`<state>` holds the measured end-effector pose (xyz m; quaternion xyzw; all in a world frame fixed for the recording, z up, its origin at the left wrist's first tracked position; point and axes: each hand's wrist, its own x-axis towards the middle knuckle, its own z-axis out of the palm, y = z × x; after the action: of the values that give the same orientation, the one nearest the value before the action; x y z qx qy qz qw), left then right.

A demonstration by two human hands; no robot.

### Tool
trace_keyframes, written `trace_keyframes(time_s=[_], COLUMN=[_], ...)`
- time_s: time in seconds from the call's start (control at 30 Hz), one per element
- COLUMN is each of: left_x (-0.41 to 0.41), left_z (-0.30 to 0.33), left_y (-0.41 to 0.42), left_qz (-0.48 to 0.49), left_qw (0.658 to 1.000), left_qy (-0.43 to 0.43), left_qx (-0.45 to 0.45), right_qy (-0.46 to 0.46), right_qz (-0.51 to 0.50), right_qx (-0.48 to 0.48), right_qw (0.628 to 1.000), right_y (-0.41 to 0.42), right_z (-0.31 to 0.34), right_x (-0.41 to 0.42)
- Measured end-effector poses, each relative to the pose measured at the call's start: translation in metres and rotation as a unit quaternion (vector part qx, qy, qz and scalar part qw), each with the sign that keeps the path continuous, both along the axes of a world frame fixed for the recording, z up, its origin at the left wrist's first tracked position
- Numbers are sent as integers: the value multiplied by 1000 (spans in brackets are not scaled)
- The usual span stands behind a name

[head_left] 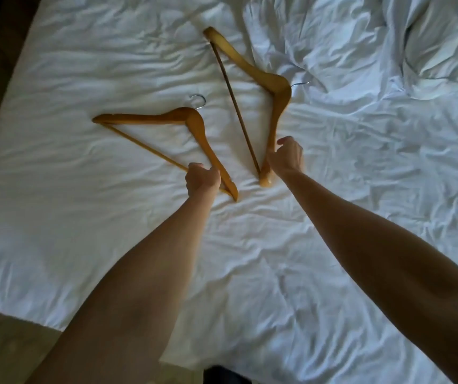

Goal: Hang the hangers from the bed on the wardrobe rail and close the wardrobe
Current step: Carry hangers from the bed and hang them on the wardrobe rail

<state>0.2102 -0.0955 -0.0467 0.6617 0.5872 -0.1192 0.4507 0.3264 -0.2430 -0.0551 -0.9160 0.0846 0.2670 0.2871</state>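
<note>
Head view, the only one we have. Two wooden hangers lie flat on the white bed sheet (111,65), near each other but not touching. Left hanger (166,119) has its metal hook (198,101) pointing away from us; right hanger (274,106) is turned so its hook (301,84) points right, toward the rumpled duvet (402,51).

Left hand (202,180) is clenched around the near shoulder of the left hanger, close to where the crossbar meets it. Right hand (287,156) is pinching the near arm of the right hanger, just above its tip. Both hangers look to be resting on the sheet, not yet lifted. Wardrobe and rail are out of view.

Our read: pick-up step, task barely started. To do it well:
- grips sit at the arm ends, so each hanger will swing once lifted; we'd lift slowly and let it settle
- right hook lies close to the duvet folds, so pull it clear before raising, it may snag
- shift grip toward the neck before reaching the rail, so the hook can be aimed

No brands, labels or writing legible anywhere.
</note>
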Motion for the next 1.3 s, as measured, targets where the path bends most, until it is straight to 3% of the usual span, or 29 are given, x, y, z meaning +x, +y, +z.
trace_keyframes(time_s=[0.2, 0.33, 0.47, 0.57, 0.77, 1.0, 1.3], left_x=[34, 35, 4, -27, -95, -178, -267], left_z=[-56, -60, -42, -16, 50, 142, 237], left_y=[11, 19, 13, -3, -22, -52, -114], left_qz=[-37, -15, 39, 43, 11, 50, 113], left_qw=[997, 999, 998, 992, 988, 983, 966], left_qy=[15, 8, -58, -117, -153, -173, -230], left_qx=[73, 49, 1, 18, 21, -21, -19], right_qy=[17, 52, 114, 139, 82, 33, -4], right_qz=[-45, -83, -138, -186, -236, -135, 10], right_qx=[30, 87, 165, 188, 203, 219, 241], right_qw=[998, 991, 970, 954, 947, 966, 970], right_y=[16, 13, 4, -16, -49, -71, -104], right_z=[-56, -62, -40, -18, 58, 178, 278], right_x=[35, 35, -8, -59, -148, -219, -298])
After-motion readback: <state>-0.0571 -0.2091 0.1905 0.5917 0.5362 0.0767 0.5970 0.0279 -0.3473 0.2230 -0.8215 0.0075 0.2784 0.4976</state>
